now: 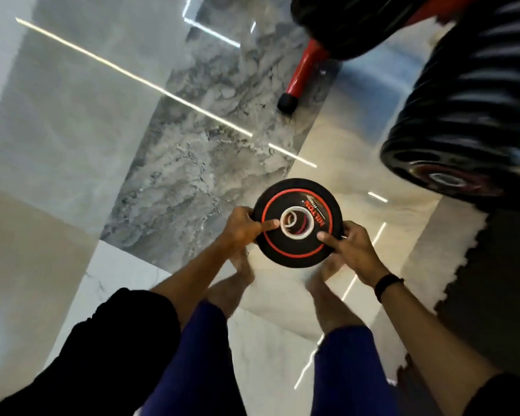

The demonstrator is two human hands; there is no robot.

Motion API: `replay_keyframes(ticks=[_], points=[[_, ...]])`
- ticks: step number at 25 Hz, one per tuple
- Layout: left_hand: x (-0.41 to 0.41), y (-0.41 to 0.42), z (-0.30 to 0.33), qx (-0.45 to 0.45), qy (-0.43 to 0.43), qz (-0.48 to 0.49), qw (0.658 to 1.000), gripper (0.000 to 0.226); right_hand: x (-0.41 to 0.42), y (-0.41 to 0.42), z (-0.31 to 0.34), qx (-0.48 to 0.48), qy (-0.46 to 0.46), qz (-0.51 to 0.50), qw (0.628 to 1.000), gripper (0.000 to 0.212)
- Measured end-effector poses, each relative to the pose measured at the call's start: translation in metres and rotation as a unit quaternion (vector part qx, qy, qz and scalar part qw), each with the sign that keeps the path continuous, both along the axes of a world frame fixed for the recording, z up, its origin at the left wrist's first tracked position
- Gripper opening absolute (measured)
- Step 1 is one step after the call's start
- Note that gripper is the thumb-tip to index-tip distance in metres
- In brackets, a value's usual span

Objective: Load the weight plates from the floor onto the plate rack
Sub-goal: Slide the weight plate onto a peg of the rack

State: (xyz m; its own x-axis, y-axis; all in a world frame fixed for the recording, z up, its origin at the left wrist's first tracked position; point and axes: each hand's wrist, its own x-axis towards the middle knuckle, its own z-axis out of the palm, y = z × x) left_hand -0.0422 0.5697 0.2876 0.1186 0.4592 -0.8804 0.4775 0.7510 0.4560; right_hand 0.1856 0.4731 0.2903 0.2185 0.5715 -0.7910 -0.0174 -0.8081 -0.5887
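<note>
Two hands, left hand point(242, 226) and right hand point(353, 250), grip the rim of a small round black weight plate with a red ring point(294, 250), held flat above the floor. Carrying step; next, align its centre hole with a peg of the red-framed plate rack point(305, 69), stacked with black plates point(469, 115).

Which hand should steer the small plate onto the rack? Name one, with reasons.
Probably right. Both hands grip the small weight plate, but the right hand holds the edge nearer the loaded stack of plates on the red rack; the left hand is farther away.
</note>
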Motion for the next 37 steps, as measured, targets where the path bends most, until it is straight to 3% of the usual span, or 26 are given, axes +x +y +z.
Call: replay_keyframes(ticks=[5, 7, 10, 15, 19, 22, 28, 34, 37], points=[[0.053, 0.018, 0.167, 0.113, -0.051, -0.071, 0.99, 0.047, 0.039, -0.019, 0.178, 0.107, -0.055, -0.089, 0.989, 0.044], [0.073, 0.034, 0.211, 0.174, -0.074, -0.076, 0.979, 0.041, 0.054, -0.017, 0.221, 0.165, -0.081, -0.102, 0.978, 0.043], [0.118, 0.054, 0.289, 0.277, -0.145, -0.097, 0.945, 0.04, 0.089, -0.013, 0.296, 0.275, -0.142, -0.144, 0.94, 0.04], [0.202, 0.073, 0.42, 0.438, -0.238, -0.106, 0.861, 0.057, 0.155, -0.008, 0.416, 0.428, -0.256, -0.195, 0.845, 0.04], [0.261, 0.081, 0.494, 0.494, -0.3, -0.096, 0.811, 0.05, 0.202, -0.003, 0.492, 0.512, -0.275, -0.214, 0.785, 0.034], [0.304, 0.084, 0.538, 0.522, -0.324, -0.101, 0.782, 0.044, 0.237, -0.002, 0.534, 0.555, -0.288, -0.216, 0.75, 0.035], [0.374, 0.088, 0.595, 0.574, -0.34, -0.096, 0.739, 0.058, 0.304, 0.003, 0.578, 0.604, -0.31, -0.227, 0.699, 0.038], [0.416, 0.096, 0.596, 0.604, -0.316, -0.086, 0.727, 0.051, 0.35, 0.022, 0.583, 0.604, -0.327, -0.209, 0.696, 0.033], [0.419, 0.101, 0.592, 0.634, -0.303, -0.095, 0.705, 0.045, 0.363, 0.029, 0.578, 0.614, -0.327, -0.182, 0.695, 0.041]])
